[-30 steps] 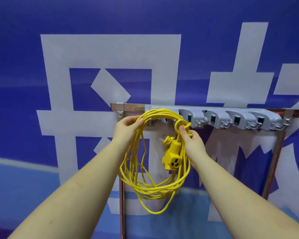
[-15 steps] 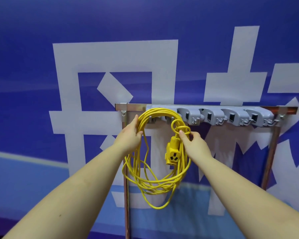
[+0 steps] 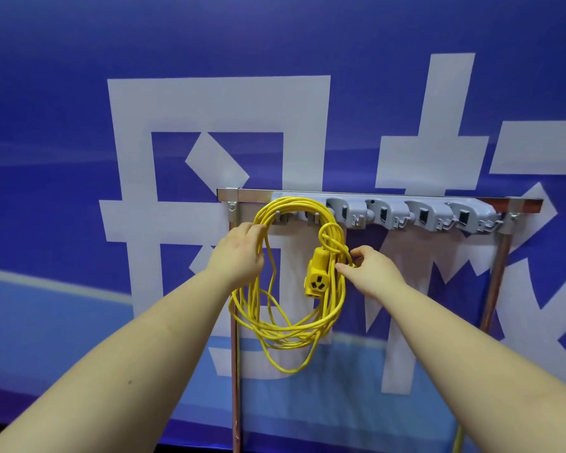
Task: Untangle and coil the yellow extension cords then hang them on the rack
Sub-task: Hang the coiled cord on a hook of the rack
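Hands on either side of the coiled yellow extension cord (image 3: 288, 308), I settle it onto the rack (image 3: 383, 195) against the blue banner (image 3: 62, 103). At nine o'clock on the coil, my left hand (image 3: 239, 256) lies against the strands with fingers curled over them near the top. At three o'clock, my right hand (image 3: 371, 264) pinches a few strands between thumb and fingertips, just beside the wrapped knot and the dangling yellow socket end (image 3: 316, 274). At twelve o'clock the coil's top arc drapes over two small grey hooks (image 3: 314, 217) at the rack's left end; the four larger grey clips (image 3: 389, 214) to the right carry nothing.

Risk from here, as I judge it: the loops hang unevenly, one long strand drooping toward six o'clock, so letting go carelessly could let some turns slide off the hooks and spill. The socket's weight on the three o'clock side could also drag the bundle lopsided. Another yellow cord (image 3: 455, 439) shows at the lower right edge.
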A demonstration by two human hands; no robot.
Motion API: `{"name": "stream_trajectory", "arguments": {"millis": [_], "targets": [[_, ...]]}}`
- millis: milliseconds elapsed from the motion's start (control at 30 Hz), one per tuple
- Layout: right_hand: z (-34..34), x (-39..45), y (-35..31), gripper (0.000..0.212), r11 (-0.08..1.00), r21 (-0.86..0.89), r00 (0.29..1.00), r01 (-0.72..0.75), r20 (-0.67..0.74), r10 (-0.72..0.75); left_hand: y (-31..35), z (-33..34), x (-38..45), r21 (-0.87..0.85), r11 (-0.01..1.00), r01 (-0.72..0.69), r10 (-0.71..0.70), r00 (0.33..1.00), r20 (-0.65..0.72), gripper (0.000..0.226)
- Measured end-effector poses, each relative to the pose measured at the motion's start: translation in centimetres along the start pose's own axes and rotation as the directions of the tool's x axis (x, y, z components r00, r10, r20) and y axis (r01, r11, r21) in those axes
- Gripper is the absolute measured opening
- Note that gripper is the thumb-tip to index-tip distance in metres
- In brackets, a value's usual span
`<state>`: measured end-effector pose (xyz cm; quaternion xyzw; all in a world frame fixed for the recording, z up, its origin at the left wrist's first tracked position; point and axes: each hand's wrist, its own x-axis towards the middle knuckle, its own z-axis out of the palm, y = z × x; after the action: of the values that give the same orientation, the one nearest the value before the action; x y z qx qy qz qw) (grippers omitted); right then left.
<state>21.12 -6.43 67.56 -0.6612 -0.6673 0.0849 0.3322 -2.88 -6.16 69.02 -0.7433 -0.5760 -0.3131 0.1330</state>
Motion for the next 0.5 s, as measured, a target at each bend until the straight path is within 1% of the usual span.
{"name": "stream_trajectory", "arguments": {"millis": [100, 167, 200, 233, 300, 333, 400, 500], "targets": [[-0.8, -0.5, -0.3, 0.080, 0.998, 0.044, 0.997, 0.034, 0.073, -0.037, 0.4, -0.3, -0.4, 0.073, 0.997, -0.024, 0.020, 0.998, 0.055, 0.047], [-1.4, -1.0, -0.8, 0.093, 0.992, 0.082, 0.988, 0.091, 0.120, -0.100, 0.8, -0.4, -0.6, 0.086, 0.996, -0.027, 0.017, 0.992, 0.123, 0.049], [-1.7, -1.4, -1.1, 0.094, 0.987, 0.097, 0.981, 0.125, 0.134, -0.138, 1.0, -0.5, -0.6, 0.094, 0.995, -0.033, 0.018, 0.987, 0.159, 0.051], [-2.0, -1.6, -1.3, 0.090, 0.980, 0.120, 0.975, 0.156, 0.142, -0.172, 1.2, -0.6, -0.6, 0.105, 0.994, -0.040, 0.019, 0.980, 0.197, 0.054], [-2.4, -2.1, -1.9, 0.075, 0.968, 0.130, 0.959, 0.216, 0.158, -0.235, 1.7, -0.9, -0.7, 0.125, 0.991, -0.057, 0.021, 0.963, 0.270, 0.057], [-2.5, -2.2, -2.1, 0.072, 0.966, 0.081, 0.953, 0.245, 0.164, -0.256, 1.9, -1.0, -0.7, 0.135, 0.989, -0.065, 0.022, 0.954, 0.300, 0.058], [-2.5, -2.3, -2.4, 0.075, 0.954, -0.093, 0.949, 0.286, 0.163, -0.269, 2.5, -1.3, -0.8, 0.160, 0.984, -0.081, 0.023, 0.941, 0.338, 0.060], [-2.6, -2.5, -2.9, 0.086, 0.871, -0.368, 0.946, 0.325, 0.141, -0.293, 3.5, -1.7, -0.9, 0.214, 0.970, -0.114, 0.024, 0.925, 0.380, 0.062]]}}
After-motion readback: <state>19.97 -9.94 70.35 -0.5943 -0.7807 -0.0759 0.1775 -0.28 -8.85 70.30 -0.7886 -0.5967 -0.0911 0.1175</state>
